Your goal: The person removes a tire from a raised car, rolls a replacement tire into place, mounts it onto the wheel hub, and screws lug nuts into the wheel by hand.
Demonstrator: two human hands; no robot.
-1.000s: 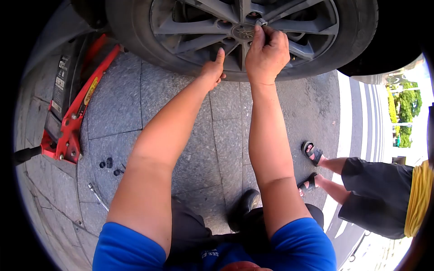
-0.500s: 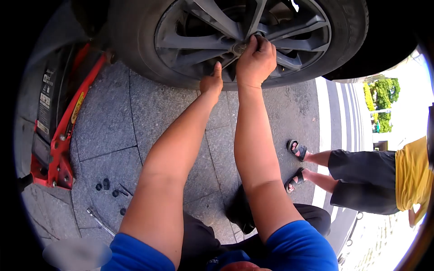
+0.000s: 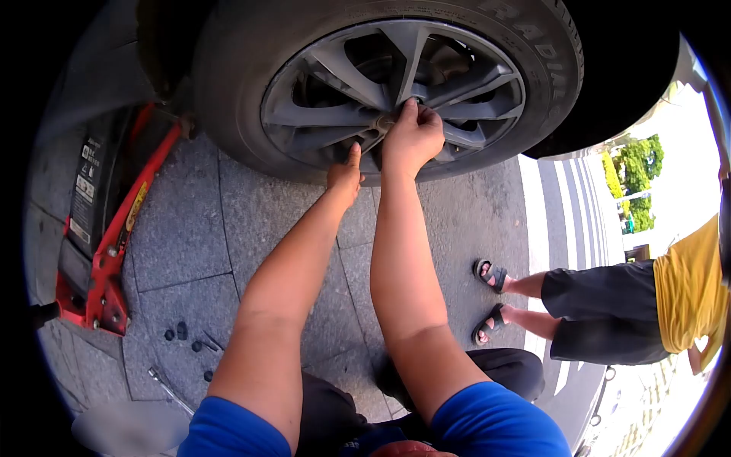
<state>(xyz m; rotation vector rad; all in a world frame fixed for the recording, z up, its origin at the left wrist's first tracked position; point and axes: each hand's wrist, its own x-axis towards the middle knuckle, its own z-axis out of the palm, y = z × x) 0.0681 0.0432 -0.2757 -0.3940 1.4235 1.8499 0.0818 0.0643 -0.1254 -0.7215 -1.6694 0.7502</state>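
A grey multi-spoke wheel (image 3: pixel 343 114) with a black tyre (image 3: pixel 236 129) stands at the top of the head view. My right hand (image 3: pixel 413 145) is closed in a pinch beside the wheel's hub, at a bolt hole. Whatever lies between those fingertips is hidden. Lower on the rim, to the left, my left hand (image 3: pixel 345 180) grips the wheel, thumb pointing up along a spoke and fingers curled out of sight.
A red floor jack (image 3: pixel 114 278) stands at left. Several small dark pieces (image 3: pixel 181 330) and a metal wrench (image 3: pixel 169 387) lie on the stone paving (image 3: pixel 186 244). A person in sandals and dark shorts (image 3: pixel 601 316) stands at right, near a striped crossing.
The view has shifted, so the wheel sits lower and further left in the picture. Both hands keep their places on the wheel, the right one still pinching near the hub.
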